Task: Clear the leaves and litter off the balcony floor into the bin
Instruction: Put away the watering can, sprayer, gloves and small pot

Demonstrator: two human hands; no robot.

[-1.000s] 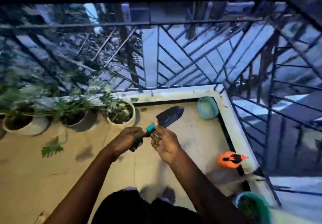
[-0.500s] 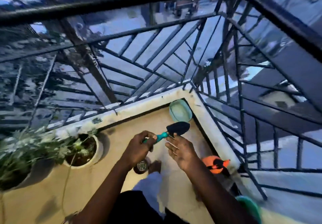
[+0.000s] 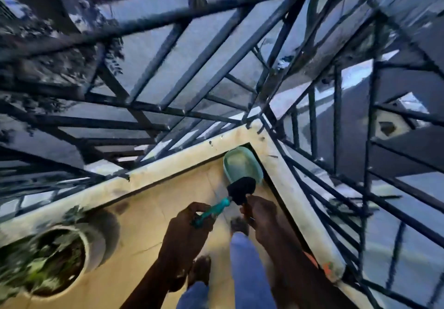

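My left hand (image 3: pixel 189 224) is shut on the teal handle of a small trowel (image 3: pixel 241 189). Its dark blade is held just above the near rim of a teal bin (image 3: pixel 241 163). The bin stands in the far right corner of the tan balcony floor (image 3: pixel 149 224). My right hand (image 3: pixel 262 212) is right beside the blade, with its fingertips against the blade's near edge and nothing visible in it. Whatever lies on the blade is too dark and blurred to make out.
A white pot with a green plant (image 3: pixel 93 248) stands at the lower left by the pale ledge (image 3: pixel 168 174). Dark metal railings (image 3: pixel 312 188) close both sides of the corner. An orange object (image 3: pixel 312 259) is partly hidden behind my right forearm. My legs and feet are below my hands.
I have stepped towards the corner, and the view has swung right. Both hands and the trowel have moved up to the teal bin. The other pots have left the view.
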